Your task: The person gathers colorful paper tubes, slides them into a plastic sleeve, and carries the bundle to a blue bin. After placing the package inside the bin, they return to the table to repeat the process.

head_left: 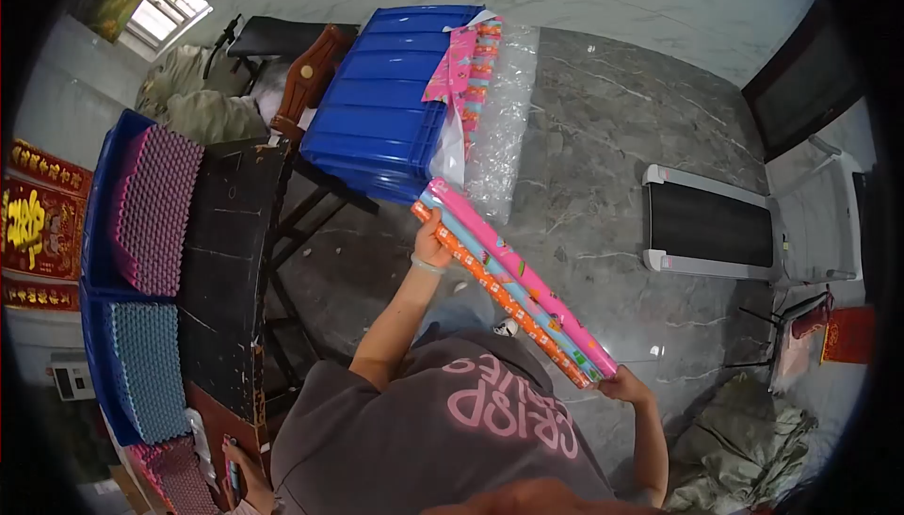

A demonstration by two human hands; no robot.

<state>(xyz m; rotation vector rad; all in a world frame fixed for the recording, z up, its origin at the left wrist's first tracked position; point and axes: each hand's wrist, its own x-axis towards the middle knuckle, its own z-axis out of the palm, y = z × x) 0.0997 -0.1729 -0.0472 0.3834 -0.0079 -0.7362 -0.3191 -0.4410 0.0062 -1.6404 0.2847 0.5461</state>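
We held three patterned rolls (517,281) slantwise in front of us, a hand near each end, it seemed so that such long, slim lengths neither sagged nor slid apart. Our left hand (433,242) was closed about the upper end, lying over the orange roll (499,296) and reaching toward the blue roll (468,240); whether it pressed the pink roll (521,270) too, we could not tell. Our right hand (628,387) held the lower end at the pink roll's tip, most fingers hidden, presumably bearing weight there. Between the hands, the rolls crossed above the grey floor (584,167).

Their upper end was just beside the near right corner of the blue crate (377,101); touching or apart, we could not tell. Patterned paper (459,68) lay along the crate's right edge, clear plastic wrap (508,129) beyond it. Along the black tabletop's (231,233) left edge, blue trays (106,176) held honeycomb-like stacks (155,214), their walls probably keeping the pieces together. Another person's hand (249,479) held something slim near the lower end.
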